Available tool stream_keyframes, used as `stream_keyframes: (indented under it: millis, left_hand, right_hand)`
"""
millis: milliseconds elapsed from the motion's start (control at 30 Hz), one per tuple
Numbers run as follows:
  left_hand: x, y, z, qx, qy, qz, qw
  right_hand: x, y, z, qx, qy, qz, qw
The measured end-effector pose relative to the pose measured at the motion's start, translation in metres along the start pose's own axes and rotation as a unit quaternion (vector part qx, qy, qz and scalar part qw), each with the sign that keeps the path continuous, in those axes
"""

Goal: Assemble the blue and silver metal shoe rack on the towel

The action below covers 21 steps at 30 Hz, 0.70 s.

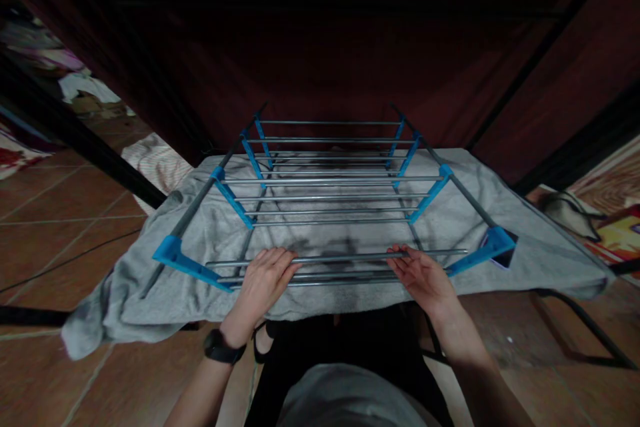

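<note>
A rack of grey metal rods and blue plastic brackets [433, 195] stands on a grey cloth [320, 240] in front of me. Across its near end, both my hands hold one long metal rod [345, 257], whose two ends show free of the brackets. My left hand [265, 280], with a dark watch on the wrist, is closed over the rod's left part. Palm turned up, my right hand [425, 280] grips the rod near its right end between thumb and fingers. Just below lie other cross rods [345, 278], between the near left bracket [187, 263] and the near right bracket [483, 250].
A phone [506, 257] lies on the cloth, partly under the near right bracket. Behind the rack rises a dark red panel [330, 67]. Dark metal bars [100, 137] flank the surface. Clothes [90, 87] lie on the tiled floor [60, 213] at left.
</note>
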<state>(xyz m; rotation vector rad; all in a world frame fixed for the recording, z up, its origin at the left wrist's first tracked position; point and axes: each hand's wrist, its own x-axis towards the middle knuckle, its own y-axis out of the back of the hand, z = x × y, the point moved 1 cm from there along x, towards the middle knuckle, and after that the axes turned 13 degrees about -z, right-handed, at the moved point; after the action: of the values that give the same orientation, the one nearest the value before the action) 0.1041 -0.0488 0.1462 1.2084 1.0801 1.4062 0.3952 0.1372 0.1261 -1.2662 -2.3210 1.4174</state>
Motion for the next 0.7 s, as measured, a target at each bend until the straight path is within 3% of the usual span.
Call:
stream_keyframes:
  millis: [100,233,433,567,700]
  left_hand:
    - [-0.02,-0.002,0.015,0.017,-0.017,-0.002,1.0]
    - [-0.053,-0.023,0.028,0.02,-0.035,-0.004,0.999]
    - [-0.094,-0.061,0.004,0.026,0.021,-0.038,0.999]
    - [-0.101,-0.08,-0.012,0.032,0.02,-0.055,0.998]
    - [-0.089,-0.095,-0.011,0.037,-0.004,-0.043,0.998]
  right_hand:
    - [-0.018,0.006,0.007,0.019,0.008,0.011,1.0]
    - [-0.029,0.015,0.017,0.012,0.003,-0.008,1.0]
    - [-0.036,0.018,0.048,-0.016,-0.066,-0.061,0.996]
    - [-0.036,0.037,0.068,-0.042,-0.099,-0.059,0.992]
    - [-0.033,0.078,0.064,-0.058,-0.069,0.015,0.996]
